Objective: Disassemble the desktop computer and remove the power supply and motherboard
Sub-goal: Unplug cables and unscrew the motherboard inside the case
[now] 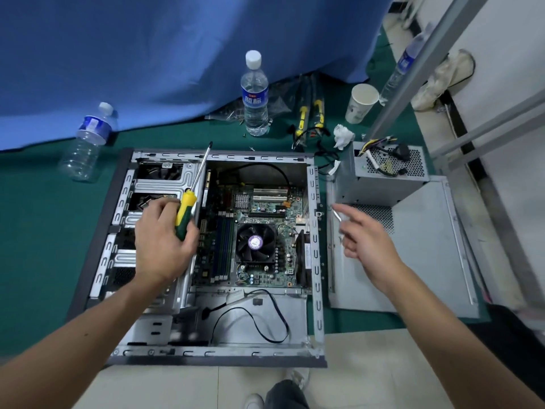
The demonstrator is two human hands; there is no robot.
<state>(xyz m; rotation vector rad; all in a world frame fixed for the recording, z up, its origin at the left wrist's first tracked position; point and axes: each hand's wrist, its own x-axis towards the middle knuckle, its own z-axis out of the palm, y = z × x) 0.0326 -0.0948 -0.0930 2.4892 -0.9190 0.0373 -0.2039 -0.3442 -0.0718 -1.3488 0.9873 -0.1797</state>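
Note:
The open desktop case lies flat on the floor with its side off. Inside, the green motherboard sits in place, with a black CPU fan at its middle. My left hand grips the yellow-green handle of a long screwdriver above the drive bays; its shaft points up and away. My right hand hovers over the case's right edge with its fingers stretched out, holding nothing. The grey power supply stands outside the case on the removed side panel, its cables bunched on top.
Two water bottles stand on the green mat behind the case, beside a paper cup, crumpled tissue and yellow-handled tools. A blue cloth hangs behind. A metal frame rises at the right. My shoes are at the bottom.

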